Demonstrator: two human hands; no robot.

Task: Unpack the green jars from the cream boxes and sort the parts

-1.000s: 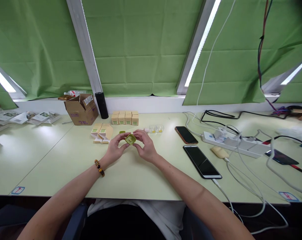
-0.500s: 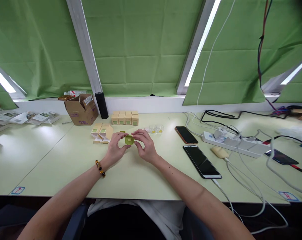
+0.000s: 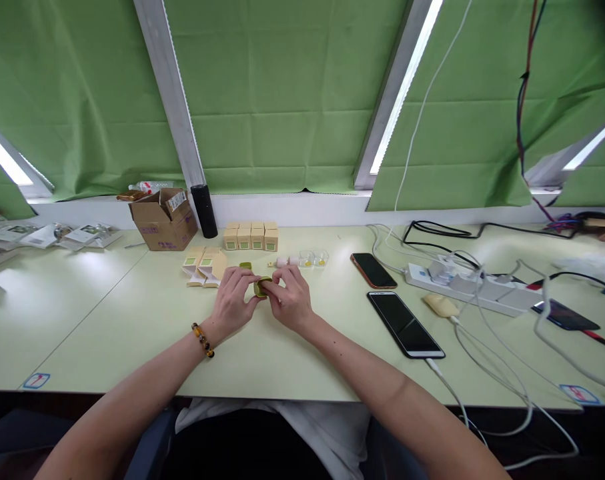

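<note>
Pale table (image 3: 272, 360), green blinds (image 3: 292, 100), green container (image 3: 259, 290)

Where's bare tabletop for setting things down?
On the pale table: between the left forearm and right forearm, and left of the open cream cardboard boxes, nearer than the brown cardboard carton. Crowded: right, around the white power strip and white-framed black phone.

1. Carton (image 3: 163, 232): matt cardboard.
2. Left of the carton, bags (image 3: 88, 235): shiny plastic.
3. Just right of it, flask (image 3: 203, 212): matt.
4. Above it, blinds (image 3: 282, 87): creased matt cloth.
5. Beneath it, tabletop (image 3: 132, 333): smooth, glossy.
6. Farther right of it, green cup (image 3: 258, 290): smooth, plastic-looking.
</note>
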